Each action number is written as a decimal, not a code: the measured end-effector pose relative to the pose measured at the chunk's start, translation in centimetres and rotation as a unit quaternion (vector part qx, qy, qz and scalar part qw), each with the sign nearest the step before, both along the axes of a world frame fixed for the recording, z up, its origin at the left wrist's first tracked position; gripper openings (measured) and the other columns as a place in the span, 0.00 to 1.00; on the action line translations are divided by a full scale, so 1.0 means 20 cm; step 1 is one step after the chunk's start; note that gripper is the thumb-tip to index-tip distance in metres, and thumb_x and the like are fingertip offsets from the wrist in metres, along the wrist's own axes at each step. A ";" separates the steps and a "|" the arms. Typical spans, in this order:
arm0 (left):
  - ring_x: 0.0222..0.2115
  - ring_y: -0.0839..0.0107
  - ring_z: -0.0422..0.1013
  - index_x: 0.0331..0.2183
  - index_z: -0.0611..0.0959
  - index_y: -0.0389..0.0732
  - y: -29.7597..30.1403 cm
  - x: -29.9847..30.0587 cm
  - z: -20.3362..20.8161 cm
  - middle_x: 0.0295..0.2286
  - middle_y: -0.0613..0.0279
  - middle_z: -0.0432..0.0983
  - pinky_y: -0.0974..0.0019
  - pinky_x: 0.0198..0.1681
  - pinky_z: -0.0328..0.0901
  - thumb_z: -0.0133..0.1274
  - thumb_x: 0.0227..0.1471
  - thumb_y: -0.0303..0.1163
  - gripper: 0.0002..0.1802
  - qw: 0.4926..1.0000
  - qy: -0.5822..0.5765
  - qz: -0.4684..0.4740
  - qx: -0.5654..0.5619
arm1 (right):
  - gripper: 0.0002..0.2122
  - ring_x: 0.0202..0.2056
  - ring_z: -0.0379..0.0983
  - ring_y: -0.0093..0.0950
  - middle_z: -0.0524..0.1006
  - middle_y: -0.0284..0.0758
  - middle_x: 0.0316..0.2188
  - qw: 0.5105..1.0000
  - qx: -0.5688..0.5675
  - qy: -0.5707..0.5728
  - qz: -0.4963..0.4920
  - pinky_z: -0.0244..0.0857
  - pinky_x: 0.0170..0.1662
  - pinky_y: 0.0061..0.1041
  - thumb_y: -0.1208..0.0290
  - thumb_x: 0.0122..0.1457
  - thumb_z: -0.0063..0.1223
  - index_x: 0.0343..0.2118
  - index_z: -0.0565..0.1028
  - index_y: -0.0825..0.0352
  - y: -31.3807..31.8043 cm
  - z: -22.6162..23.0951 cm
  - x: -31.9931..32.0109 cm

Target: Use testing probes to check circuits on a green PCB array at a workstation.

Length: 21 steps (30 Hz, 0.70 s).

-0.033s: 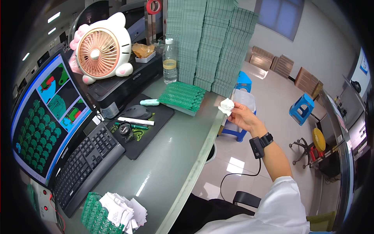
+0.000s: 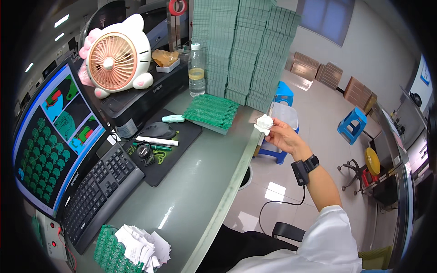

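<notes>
My right hand [image 2: 286, 136] is raised over the desk's right edge, its fingers pinching a crumpled white wad of paper [image 2: 264, 124], perhaps a tissue. A black wrist device [image 2: 305, 169] with a cable is strapped to that arm. Left of the hand, on the desk, lies a stack of green circuit boards [image 2: 211, 111]. Behind it rise tall stacks of thin greenish boards [image 2: 232, 54]. At the near edge of the view, white paper slips [image 2: 139, 245] rest on more green circuit boards [image 2: 107, 248]. My left hand is out of view.
On the left stand a monitor [image 2: 57, 136], a keyboard [image 2: 102, 193] and a mouse [image 2: 159, 130] on a black mat. A cat-shaped fan [image 2: 111, 61] sits on a black printer [image 2: 150, 91] beside a water bottle [image 2: 196, 75]. Blue stools [image 2: 353, 125] stand on the floor to the right.
The view has shifted very slightly, so the desk things sit a little further left and up. My right hand keeps its hold on the crumpled paper.
</notes>
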<state>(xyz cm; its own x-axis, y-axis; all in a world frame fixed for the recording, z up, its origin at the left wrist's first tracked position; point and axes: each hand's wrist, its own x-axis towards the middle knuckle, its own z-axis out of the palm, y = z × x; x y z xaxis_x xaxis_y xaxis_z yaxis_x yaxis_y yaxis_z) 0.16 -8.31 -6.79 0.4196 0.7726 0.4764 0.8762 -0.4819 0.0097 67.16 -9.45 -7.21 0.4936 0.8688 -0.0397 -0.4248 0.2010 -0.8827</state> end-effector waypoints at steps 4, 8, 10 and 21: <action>0.40 0.49 0.69 0.34 0.80 0.37 -0.02 0.02 0.00 0.38 0.46 0.73 0.51 0.46 0.64 0.51 0.50 0.27 0.08 1.000 0.021 0.022 -0.003 | 0.07 0.30 0.72 0.19 0.75 0.30 0.33 0.987 -0.117 -0.110 -0.011 0.67 0.34 0.18 0.77 0.58 0.50 0.40 0.71 0.62 -0.14 -0.10 0.03; 0.40 0.50 0.69 0.34 0.80 0.35 -0.01 0.03 -0.01 0.38 0.46 0.72 0.51 0.47 0.63 0.51 0.51 0.26 0.08 0.998 0.045 0.030 0.015 | 0.04 0.28 0.78 0.24 0.76 0.32 0.28 0.867 -0.376 -0.283 0.161 0.73 0.31 0.21 0.77 0.56 0.50 0.34 0.75 0.69 -0.28 -0.45 0.08; 0.41 0.51 0.68 0.34 0.80 0.35 -0.02 0.03 -0.02 0.38 0.46 0.72 0.51 0.47 0.63 0.51 0.51 0.26 0.07 0.998 0.060 0.032 0.012 | 0.05 0.29 0.79 0.26 0.77 0.35 0.28 0.857 -0.403 -0.265 0.181 0.75 0.32 0.22 0.78 0.55 0.49 0.33 0.75 0.70 -0.26 -0.72 0.06; 0.45 0.52 0.64 0.39 0.74 0.33 -0.01 -0.04 -0.15 0.43 0.45 0.67 0.55 0.48 0.61 0.51 0.54 0.26 0.10 0.989 -0.116 0.087 -0.028 | 0.10 0.35 0.74 0.47 0.78 0.48 0.32 0.790 -0.150 -0.594 0.037 0.69 0.39 0.42 0.69 0.53 0.51 0.36 0.75 0.67 0.06 -1.70 0.28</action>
